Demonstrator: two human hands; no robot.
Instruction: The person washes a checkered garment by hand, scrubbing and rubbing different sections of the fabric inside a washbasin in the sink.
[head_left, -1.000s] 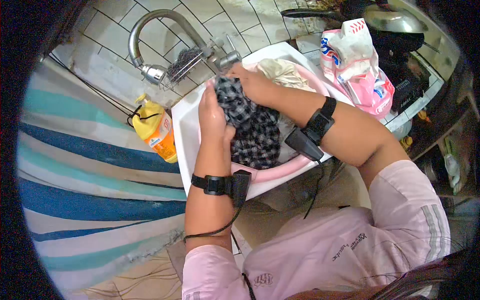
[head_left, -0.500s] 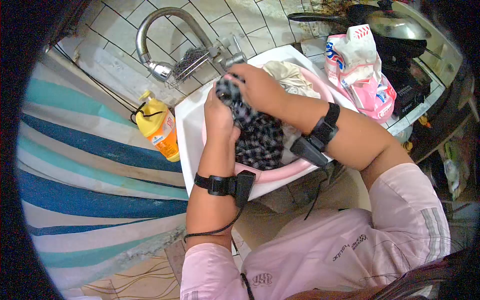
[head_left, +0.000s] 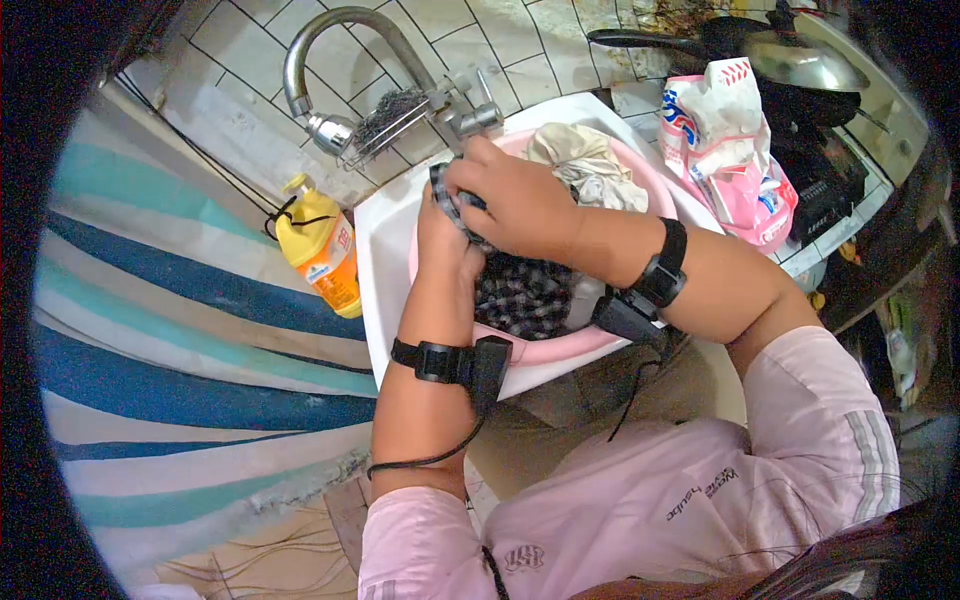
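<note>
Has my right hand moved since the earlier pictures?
Yes: your right hand, gripping the checked cloth, has shifted slightly away from the tap, toward your body.

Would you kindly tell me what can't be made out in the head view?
All in the head view:
- The left hand's fingertips: behind the right hand and checked cloth.
- The pink basin's bottom: under that cloth and the pale cloth.
- Whatever lies under the round lid.
- Fine print on the yellow bottle: too small.
</note>
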